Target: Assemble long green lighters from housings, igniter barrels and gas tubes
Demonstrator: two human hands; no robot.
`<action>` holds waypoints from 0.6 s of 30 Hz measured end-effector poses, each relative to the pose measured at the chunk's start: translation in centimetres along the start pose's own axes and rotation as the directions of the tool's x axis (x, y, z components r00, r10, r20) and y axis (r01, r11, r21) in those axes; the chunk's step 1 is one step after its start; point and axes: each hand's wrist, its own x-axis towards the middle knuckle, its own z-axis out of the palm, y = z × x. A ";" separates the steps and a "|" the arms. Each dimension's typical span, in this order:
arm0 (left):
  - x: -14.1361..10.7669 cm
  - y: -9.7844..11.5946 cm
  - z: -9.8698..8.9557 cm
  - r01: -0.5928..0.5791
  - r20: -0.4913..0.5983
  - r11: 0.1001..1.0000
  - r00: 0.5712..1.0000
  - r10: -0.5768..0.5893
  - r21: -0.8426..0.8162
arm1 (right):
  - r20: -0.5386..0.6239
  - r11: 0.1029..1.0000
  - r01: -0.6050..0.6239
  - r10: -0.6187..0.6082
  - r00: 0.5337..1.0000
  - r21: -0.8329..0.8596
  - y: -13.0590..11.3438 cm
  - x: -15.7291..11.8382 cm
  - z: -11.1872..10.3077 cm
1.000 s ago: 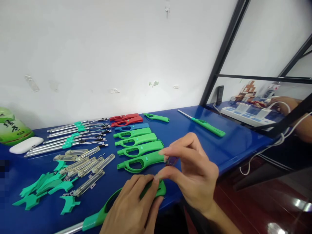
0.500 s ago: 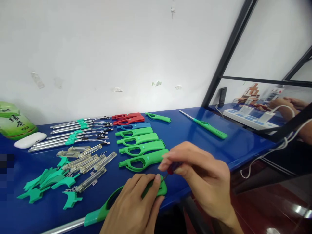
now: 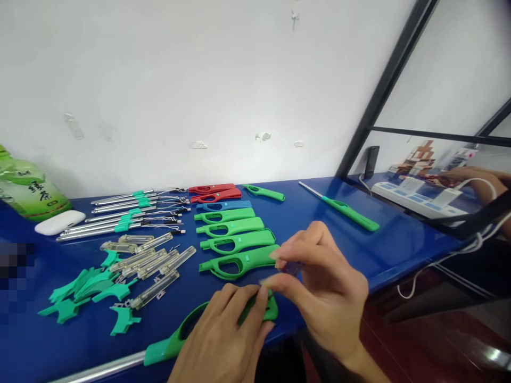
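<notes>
While the left hand (image 3: 223,335) holds a green lighter (image 3: 174,341), grip closed, the right hand (image 3: 323,287) pinches a purplish tool (image 3: 293,267), green casings (image 3: 257,259) beyond its grip.

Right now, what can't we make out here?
Head view: middle of the held green lighter, under the left hand.
Head view: tip of its metal tube, cut by bottom edge.
Head view: small purple tool, blurred, partly behind the fingers of the right hand; grip unclear.
Head view: green bottle, cut by left edge.

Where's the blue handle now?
In the head view, the blue handle lies just left of centre, between a red handle behind and a green handle in front.
</notes>
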 end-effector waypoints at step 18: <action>-0.5 -0.5 0.4 -0.023 0.036 1.000 0.999 0.022 0.007 | 0.066 0.993 0.059 -0.066 0.996 0.103 0.9 0.1 -0.1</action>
